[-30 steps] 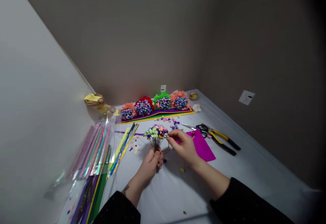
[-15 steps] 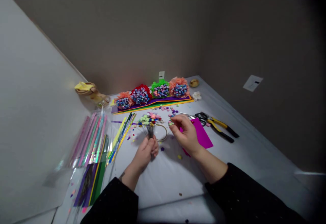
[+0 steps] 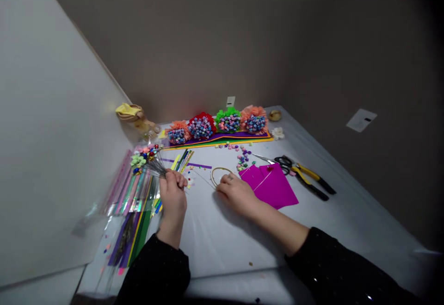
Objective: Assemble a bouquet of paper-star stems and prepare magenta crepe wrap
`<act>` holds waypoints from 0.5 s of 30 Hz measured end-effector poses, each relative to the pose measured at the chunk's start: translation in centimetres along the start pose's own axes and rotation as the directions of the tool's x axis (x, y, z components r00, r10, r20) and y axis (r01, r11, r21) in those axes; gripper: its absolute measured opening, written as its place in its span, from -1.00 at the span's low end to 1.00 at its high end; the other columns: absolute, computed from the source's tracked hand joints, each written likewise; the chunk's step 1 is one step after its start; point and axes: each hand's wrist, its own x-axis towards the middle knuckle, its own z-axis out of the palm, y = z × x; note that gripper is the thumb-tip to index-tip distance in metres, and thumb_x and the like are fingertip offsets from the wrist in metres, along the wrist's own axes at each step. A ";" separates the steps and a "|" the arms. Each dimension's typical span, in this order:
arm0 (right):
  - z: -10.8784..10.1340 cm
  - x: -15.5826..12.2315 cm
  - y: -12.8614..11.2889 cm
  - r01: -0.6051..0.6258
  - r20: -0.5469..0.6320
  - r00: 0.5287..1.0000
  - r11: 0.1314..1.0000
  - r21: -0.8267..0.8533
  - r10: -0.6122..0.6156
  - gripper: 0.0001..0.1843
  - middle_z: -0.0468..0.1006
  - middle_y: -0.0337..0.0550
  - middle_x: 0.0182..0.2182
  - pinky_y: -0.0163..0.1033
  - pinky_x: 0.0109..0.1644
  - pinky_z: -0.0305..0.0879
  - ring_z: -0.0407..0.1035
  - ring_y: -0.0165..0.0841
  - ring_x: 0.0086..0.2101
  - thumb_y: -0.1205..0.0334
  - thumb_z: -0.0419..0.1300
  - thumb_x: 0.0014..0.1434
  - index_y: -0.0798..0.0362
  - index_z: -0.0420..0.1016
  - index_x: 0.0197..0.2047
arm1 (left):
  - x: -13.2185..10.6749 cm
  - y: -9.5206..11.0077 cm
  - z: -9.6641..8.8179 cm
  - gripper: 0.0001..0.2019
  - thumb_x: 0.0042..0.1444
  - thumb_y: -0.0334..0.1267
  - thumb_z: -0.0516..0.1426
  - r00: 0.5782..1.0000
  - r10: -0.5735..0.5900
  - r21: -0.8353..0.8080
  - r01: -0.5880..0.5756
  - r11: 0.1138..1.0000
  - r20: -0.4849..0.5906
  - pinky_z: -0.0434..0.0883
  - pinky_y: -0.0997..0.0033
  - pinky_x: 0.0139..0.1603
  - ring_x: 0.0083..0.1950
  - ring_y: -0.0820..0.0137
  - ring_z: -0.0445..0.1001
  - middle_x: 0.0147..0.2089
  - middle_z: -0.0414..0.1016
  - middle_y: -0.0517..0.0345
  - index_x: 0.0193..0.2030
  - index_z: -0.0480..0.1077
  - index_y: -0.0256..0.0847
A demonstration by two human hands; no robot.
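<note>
My left hand (image 3: 172,195) is closed round the wire stems of a small bunch of paper stars (image 3: 144,157). The bunch tilts up and to the left, over the packs of shiny paper strips (image 3: 133,187). My right hand (image 3: 236,193) lies on the white table with its fingers curled at the near edge of a thin tan ring (image 3: 219,173). Whether it grips the ring or anything else is hidden. A magenta sheet of paper (image 3: 272,185) lies just right of that hand. Loose paper stars (image 3: 243,159) are scattered beyond the ring.
Several finished star bouquets (image 3: 217,124) in crepe paper stand on stacked coloured sheets at the back. Scissors (image 3: 279,161) and yellow-handled pliers (image 3: 310,180) lie to the right. A yellow ribbon roll (image 3: 130,111) sits by the white board (image 3: 45,147) on the left.
My left hand has carried the star bunch leftward from the table's middle to over the strip packs. My right hand has dropped from the bunch to the table beside the ring.
</note>
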 end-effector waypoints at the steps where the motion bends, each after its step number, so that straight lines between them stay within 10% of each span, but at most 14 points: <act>1: 0.2 0.6 -0.7 -0.002 0.028 1.000 1.000 -0.008 0.002 -0.80 0.46 -0.05 -0.20 -0.23 -0.10 0.20 0.26 -0.25 -0.11 0.25 0.06 0.21 0.06 0.52 -0.22 | 0.1 0.0 -0.1 -0.75 0.13 -0.13 0.14 1.000 0.024 0.005 -0.024 1.000 -0.011 0.21 0.58 -0.56 -0.60 0.60 0.11 -0.56 0.11 0.38 -0.41 0.16 -0.18; 15: 2.0 8.2 -5.6 -0.342 0.082 0.930 0.927 -0.154 0.357 -0.65 0.53 0.25 -0.18 -0.18 -0.19 0.34 0.47 -0.13 -0.16 0.51 -0.05 0.15 0.32 0.46 -0.07 | 0.0 -1.5 -1.0 -0.76 0.18 -0.05 0.05 0.998 -0.021 0.055 0.018 0.998 0.057 0.19 0.52 -0.54 -0.58 0.54 0.12 -0.55 0.08 0.37 -0.38 0.15 -0.13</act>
